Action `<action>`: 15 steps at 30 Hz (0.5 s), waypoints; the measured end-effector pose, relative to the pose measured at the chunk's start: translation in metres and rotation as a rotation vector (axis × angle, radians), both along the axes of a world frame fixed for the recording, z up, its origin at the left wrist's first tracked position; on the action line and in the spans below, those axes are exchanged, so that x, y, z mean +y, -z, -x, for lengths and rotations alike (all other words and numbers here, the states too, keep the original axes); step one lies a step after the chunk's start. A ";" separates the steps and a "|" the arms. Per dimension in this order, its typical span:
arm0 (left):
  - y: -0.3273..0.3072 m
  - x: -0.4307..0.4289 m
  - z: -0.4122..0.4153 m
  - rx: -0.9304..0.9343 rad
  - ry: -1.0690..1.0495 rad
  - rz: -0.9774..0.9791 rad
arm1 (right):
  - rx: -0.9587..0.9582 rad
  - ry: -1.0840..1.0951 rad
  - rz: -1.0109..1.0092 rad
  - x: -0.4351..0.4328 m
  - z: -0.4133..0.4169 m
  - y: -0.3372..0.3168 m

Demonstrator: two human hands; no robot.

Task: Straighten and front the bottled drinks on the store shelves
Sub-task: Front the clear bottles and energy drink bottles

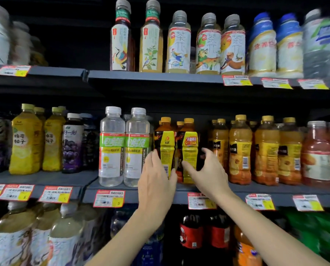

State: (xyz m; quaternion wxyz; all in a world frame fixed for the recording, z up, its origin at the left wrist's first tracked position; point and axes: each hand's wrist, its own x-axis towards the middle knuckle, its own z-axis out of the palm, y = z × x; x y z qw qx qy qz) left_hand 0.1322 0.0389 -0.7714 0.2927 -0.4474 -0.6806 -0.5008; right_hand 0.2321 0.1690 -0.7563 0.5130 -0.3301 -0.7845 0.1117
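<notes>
Two dark bottles with yellow and black labels and yellow caps stand side by side at the front of the middle shelf (133, 189). My left hand (156, 181) wraps around the lower part of the left bottle (166, 143). My right hand (208, 173) reaches for the right bottle (189, 148), thumb against its lower front, fingers spread beside it on the right. Both labels are turned partly sideways. More bottles of the same kind stand behind them.
Two clear bottles with green labels (112, 146) stand just left of my hands; orange juice bottles (240, 150) stand to the right. Tea bottles (179, 43) line the upper shelf. Large bottles fill the bottom shelf. Price tags (108, 198) hang along the shelf edges.
</notes>
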 end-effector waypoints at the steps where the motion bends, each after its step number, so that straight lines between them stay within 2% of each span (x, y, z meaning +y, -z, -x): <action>1: 0.000 0.004 -0.002 -0.029 -0.040 0.035 | -0.052 -0.018 0.031 0.002 0.000 -0.001; 4: 0.000 0.014 -0.007 -0.053 -0.126 0.113 | -0.145 -0.079 0.082 0.006 0.001 -0.002; 8: -0.003 0.022 -0.007 -0.080 -0.249 0.136 | -0.135 -0.109 0.110 0.007 -0.003 -0.006; 15: -0.004 0.028 -0.025 -0.110 -0.216 0.096 | -0.127 -0.108 0.120 0.015 -0.031 -0.012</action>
